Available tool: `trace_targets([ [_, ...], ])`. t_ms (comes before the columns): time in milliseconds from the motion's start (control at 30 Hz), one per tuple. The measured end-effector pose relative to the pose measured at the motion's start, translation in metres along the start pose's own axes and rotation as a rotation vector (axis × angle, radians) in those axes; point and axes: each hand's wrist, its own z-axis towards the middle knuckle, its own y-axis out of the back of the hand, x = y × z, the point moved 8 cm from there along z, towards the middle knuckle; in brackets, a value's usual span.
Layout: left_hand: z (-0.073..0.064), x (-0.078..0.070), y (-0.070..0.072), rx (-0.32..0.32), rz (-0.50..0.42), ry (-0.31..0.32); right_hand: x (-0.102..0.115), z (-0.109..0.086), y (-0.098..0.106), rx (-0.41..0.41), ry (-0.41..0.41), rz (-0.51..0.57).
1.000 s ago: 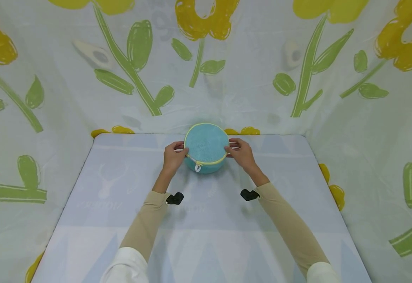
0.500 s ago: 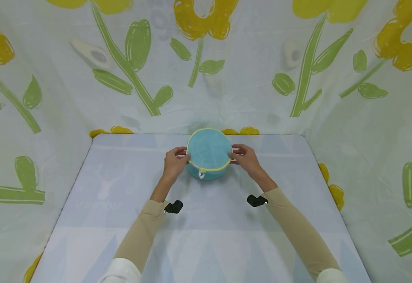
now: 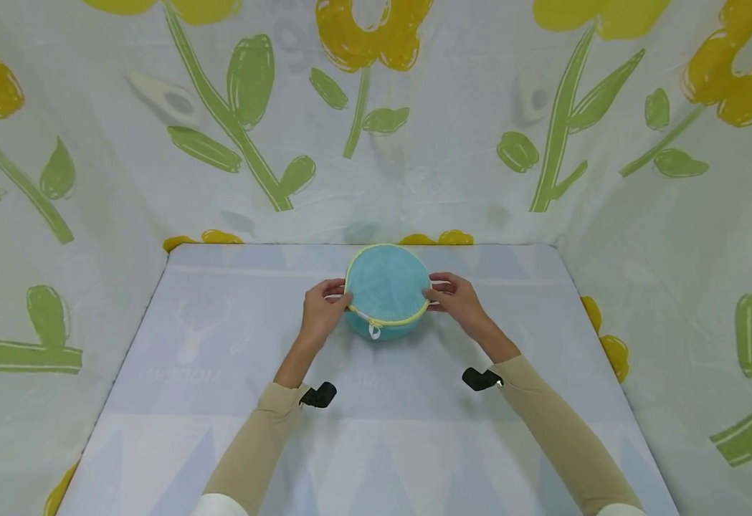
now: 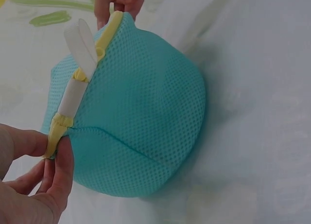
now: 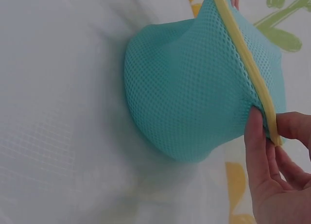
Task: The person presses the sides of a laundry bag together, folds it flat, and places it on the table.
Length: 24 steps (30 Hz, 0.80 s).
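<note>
A round teal mesh laundry bag point(image 3: 388, 283) with yellow zip trim is held between both hands near the back of the table. My left hand point(image 3: 324, 312) pinches the yellow rim on its left side, thumb on top and fingers beneath. On the opposite side my right hand point(image 3: 462, 304) pinches the rim the same way. The zip is closed in the left wrist view, with a white loop tag point(image 4: 81, 48) and a white band point(image 4: 72, 97) by the yellow trim point(image 4: 57, 131). The mesh side point(image 5: 184, 83) bulges below the rim in the right wrist view.
The pale blue patterned table point(image 3: 234, 387) spreads around the bag. Flower-printed white curtains point(image 3: 440, 143) stand behind and at both sides. A black wrist camera point(image 3: 319, 395) sits at the left cuff and another black camera point(image 3: 482, 378) at the right cuff.
Both hands have drawn the mesh bag nearer to me and slightly to the right, away from the back curtain. Their pinch on the rim stays the same.
</note>
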Motion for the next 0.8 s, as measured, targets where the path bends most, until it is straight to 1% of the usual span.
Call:
trace_targets([
  [233,-0.013,0.004,-0.003,0.012,-0.036,0.008,-0.007,-0.009,0.002,0.012,0.005,-0.002],
  [567,-0.034,0.009,-0.006,0.042,-0.04,0.012,-0.012,-0.024,0.004,0.04,0.015,0.008],
  [800,-0.048,0.014,-0.009,0.076,-0.056,0.029,-0.019,-0.033,0.004,0.043,0.009,-0.039],
])
